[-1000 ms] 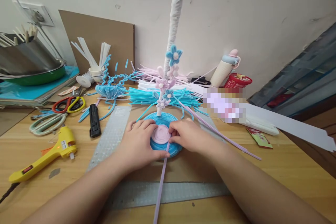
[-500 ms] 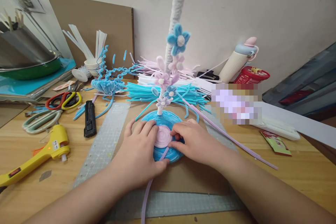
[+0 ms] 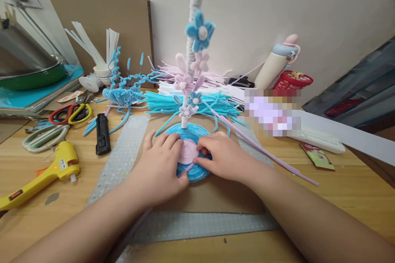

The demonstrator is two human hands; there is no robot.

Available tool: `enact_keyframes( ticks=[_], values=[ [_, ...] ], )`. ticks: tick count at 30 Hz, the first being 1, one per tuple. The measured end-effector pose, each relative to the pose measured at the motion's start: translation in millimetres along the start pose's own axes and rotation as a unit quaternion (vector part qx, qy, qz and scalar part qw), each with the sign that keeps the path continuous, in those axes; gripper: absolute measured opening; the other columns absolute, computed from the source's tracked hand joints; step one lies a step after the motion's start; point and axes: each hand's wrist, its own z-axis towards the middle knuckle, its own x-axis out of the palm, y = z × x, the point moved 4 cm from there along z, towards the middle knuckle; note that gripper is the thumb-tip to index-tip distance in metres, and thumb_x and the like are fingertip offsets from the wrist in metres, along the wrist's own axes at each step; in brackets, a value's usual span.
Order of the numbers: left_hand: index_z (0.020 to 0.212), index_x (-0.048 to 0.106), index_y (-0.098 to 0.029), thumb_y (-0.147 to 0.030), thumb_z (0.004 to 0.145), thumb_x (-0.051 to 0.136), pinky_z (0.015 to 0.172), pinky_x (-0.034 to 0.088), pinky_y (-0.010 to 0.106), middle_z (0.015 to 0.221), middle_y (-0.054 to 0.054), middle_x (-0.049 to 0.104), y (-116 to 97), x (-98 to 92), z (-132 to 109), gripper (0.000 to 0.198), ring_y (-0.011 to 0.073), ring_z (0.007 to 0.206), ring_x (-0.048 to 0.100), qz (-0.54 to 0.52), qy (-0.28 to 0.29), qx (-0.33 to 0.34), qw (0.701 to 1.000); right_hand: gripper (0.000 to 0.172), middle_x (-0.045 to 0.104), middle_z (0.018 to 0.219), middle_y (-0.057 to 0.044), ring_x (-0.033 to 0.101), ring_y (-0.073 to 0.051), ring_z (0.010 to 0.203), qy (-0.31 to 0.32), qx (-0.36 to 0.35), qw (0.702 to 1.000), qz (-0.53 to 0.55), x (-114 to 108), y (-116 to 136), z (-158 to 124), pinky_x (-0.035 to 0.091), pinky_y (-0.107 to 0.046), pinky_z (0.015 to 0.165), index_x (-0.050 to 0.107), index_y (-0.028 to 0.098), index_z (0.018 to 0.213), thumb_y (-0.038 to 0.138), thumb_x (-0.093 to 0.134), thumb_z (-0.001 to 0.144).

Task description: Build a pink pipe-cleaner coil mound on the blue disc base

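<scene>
A pale pink pipe cleaner coil [image 3: 187,152] lies in the centre of a round blue pipe cleaner base [image 3: 197,174]. My left hand [image 3: 162,168] rests over the base's left side, its fingers on the coil's edge. A light purple pipe cleaner [image 3: 189,167] runs from the coil's lower edge into that hand, between thumb and fingers; its tail trails below the left wrist. My right hand [image 3: 220,154] has curled fingers, with thumb and index fingertips against the coil's right edge. Behind the coil rises a white wrapped stem [image 3: 195,4], bearing blue, pink and lilac fuzzy flowers [image 3: 200,33].
Under the base lies cardboard [image 3: 216,197] on a cutting mat [image 3: 203,226]. To the left are a yellow glue gun [image 3: 66,160], scissors [image 3: 46,137] and a black cutter [image 3: 103,134]. Blue pipe cleaners [image 3: 166,102] lie behind; a bottle [image 3: 273,65] stands at back right.
The purple pipe cleaner's tail has swung left, from hanging toward the front to lying beneath my left forearm. Both hands stay at the coil. The whole view has shifted slightly.
</scene>
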Motion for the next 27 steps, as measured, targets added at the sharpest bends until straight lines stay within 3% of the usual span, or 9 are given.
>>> enact_keyframes(
  ticks=[3,5,7,9,11,17,23,27],
  values=[
    [0.109,0.059,-0.017,-0.030,0.070,0.057,0.114,0.010,0.058,0.117,0.011,0.060,0,-1.8,0,0.041,0.0317,0.115,0.051,0.007,-0.006,0.007,1.000,0.016,0.064,0.077,-0.001,0.058,-0.019,0.075,0.006,-0.005,1.000,0.000,2,-1,0,0.037,-0.035,0.074,0.057,0.018,0.078,0.031,0.067,0.081],
    [0.108,0.060,-0.018,-0.028,0.070,0.056,0.114,0.010,0.057,0.115,0.010,0.061,1,-2.4,0,0.039,0.0311,0.114,0.052,0.009,-0.010,0.011,1.000,0.017,0.066,0.089,-0.005,0.059,-0.022,0.086,0.001,-0.009,1.000,0.009,2,-2,0,0.038,-0.037,0.079,0.059,0.017,0.087,0.031,0.067,0.081],
    [0.106,0.061,-0.019,-0.027,0.070,0.055,0.114,0.010,0.057,0.115,0.010,0.061,4,-2.6,0,0.037,0.0304,0.114,0.052,0.008,-0.010,0.017,1.000,0.034,0.064,0.114,-0.010,0.056,-0.026,0.106,-0.010,-0.017,0.999,0.028,2,-2,0,0.038,-0.040,0.087,0.058,0.016,0.110,0.029,0.068,0.080],
    [0.106,0.061,-0.020,-0.027,0.070,0.055,0.114,0.009,0.057,0.115,0.009,0.062,8,-2.8,0,0.037,0.0294,0.114,0.052,0.002,-0.007,0.025,1.000,0.059,0.055,0.135,-0.010,0.048,-0.028,0.121,-0.005,-0.026,0.998,0.056,3,-1,-1,0.033,-0.043,0.097,0.042,0.019,0.136,0.026,0.065,0.082],
    [0.107,0.060,-0.021,-0.026,0.069,0.055,0.114,0.008,0.057,0.116,0.007,0.062,12,-3.0,1,0.038,0.0281,0.115,0.052,-0.010,-0.002,0.028,1.000,0.073,0.052,0.140,-0.007,0.046,-0.027,0.126,0.013,-0.027,0.996,0.086,5,0,-1,0.029,-0.045,0.102,0.026,0.024,0.147,0.024,0.061,0.083],
    [0.108,0.059,-0.025,-0.024,0.071,0.056,0.113,0.007,0.056,0.120,0.004,0.061,22,-2.6,3,0.038,0.0256,0.119,0.051,-0.051,0.007,0.035,0.998,0.080,0.060,0.133,-0.005,0.045,-0.026,0.130,-0.003,0.035,0.986,0.165,13,2,1,0.020,-0.049,0.105,0.027,0.027,0.146,0.033,0.067,0.078],
    [0.109,0.059,-0.026,-0.028,0.078,0.062,0.112,0.005,0.056,0.120,0.004,0.063,28,-3.6,-4,0.032,0.0258,0.118,0.052,-0.035,-0.018,0.030,0.999,0.069,0.061,0.132,-0.005,0.045,-0.022,0.131,-0.017,0.067,0.981,0.181,18,8,0,0.019,-0.047,0.106,0.039,0.028,0.139,0.032,0.068,0.077],
    [0.093,0.061,-0.024,-0.027,0.085,0.060,0.102,0.028,0.048,0.102,0.002,0.066,34,-6.9,-16,0.008,0.0223,0.100,0.059,-0.007,-0.009,0.010,1.000,0.060,0.060,0.132,-0.005,0.048,-0.022,0.129,-0.022,0.068,0.982,0.176,19,9,0,0.020,-0.046,0.105,0.045,0.028,0.134,0.033,0.066,0.078]
  ],
)
